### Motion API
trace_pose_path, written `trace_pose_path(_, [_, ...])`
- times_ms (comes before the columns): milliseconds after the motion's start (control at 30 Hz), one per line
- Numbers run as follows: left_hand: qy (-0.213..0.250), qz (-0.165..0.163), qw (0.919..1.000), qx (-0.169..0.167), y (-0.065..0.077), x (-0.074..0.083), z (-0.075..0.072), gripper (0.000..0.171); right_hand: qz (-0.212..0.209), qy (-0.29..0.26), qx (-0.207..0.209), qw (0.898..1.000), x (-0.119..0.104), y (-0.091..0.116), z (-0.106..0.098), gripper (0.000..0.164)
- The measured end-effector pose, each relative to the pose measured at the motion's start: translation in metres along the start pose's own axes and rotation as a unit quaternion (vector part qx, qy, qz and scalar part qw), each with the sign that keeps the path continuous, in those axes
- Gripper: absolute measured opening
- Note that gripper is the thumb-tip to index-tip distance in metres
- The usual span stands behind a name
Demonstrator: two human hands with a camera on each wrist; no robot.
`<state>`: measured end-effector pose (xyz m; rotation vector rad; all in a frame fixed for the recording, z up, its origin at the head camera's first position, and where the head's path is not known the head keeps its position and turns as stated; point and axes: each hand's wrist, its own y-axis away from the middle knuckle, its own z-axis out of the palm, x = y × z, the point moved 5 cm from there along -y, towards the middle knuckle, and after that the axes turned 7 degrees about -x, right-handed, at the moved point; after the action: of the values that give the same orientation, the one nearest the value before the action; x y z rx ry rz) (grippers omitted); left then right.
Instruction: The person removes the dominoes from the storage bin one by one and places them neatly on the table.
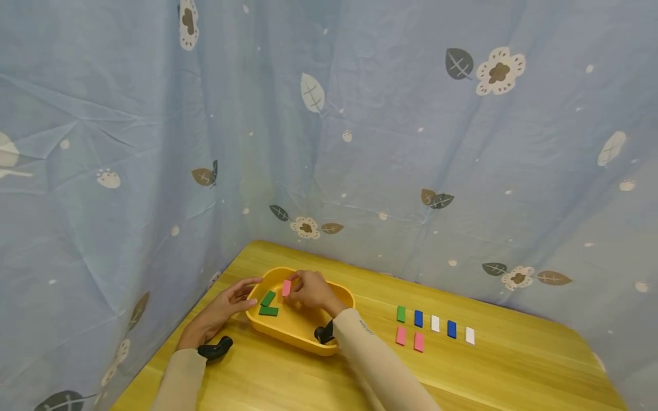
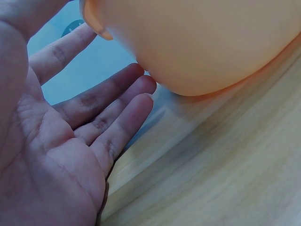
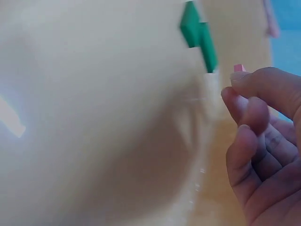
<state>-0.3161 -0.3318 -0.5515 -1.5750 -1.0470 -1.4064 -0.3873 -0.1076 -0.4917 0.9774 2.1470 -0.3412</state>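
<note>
A yellow plastic basin [image 1: 298, 326] stands at the left part of the table, with two green blocks [image 1: 268, 311] lying flat on its floor. Over the inside of the basin, my right hand [image 1: 311, 291] pinches a small pink block [image 1: 286, 287] between thumb and fingertips. Only one end of that block shows past the thumb in the right wrist view. At the basin's left side is my left hand [image 1: 224, 308], its thumb near the rim. Its loosely straight fingers [image 2: 124, 120] reach to the outer wall in the left wrist view.
On the wooden table [image 1: 504, 365], right of the basin, lie several flat blocks in two rows: a green one [image 1: 401, 313], blue ones [image 1: 418, 318], white ones [image 1: 435, 323] and two pink ones [image 1: 401, 335]. A patterned blue curtain [image 1: 380, 165] hangs behind and left.
</note>
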Motion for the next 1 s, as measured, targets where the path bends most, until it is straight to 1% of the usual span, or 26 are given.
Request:
trace_pose_path(133, [-0.003,-0.009,1.0000,0.001,0.000,-0.001,0.000,0.059,-0.008,0.002,0.015,1.000,-0.005,0.010,-0.016,0.042])
trace_pose_path(333, [-0.007,-0.009,0.9999,0.008,0.000,0.000,0.000,0.061,-0.027,-0.027,0.020,0.999,-0.005,0.027,-0.034,0.045])
trace_pose_path(500, [-0.012,-0.005,0.9999,0.006,-0.001,0.001,0.001,0.062,-0.026,-0.028,0.026,0.999,0.004,0.046,-0.046,0.047])
trace_pose_path(700, [-0.020,-0.001,0.9998,0.004,-0.001,0.001,0.000,0.062,-0.026,-0.012,0.033,0.999,0.011,0.068,-0.062,0.047])
trace_pose_path(767, [-0.016,0.000,0.9999,0.005,-0.001,0.001,0.000,0.062,-0.030,-0.007,0.038,0.999,0.014,0.075,-0.067,0.046])
trace_pose_path(1000, [-0.009,-0.003,0.9999,0.003,-0.001,0.002,0.003,0.063,-0.035,-0.017,0.050,0.998,0.027,0.109,-0.080,0.045])
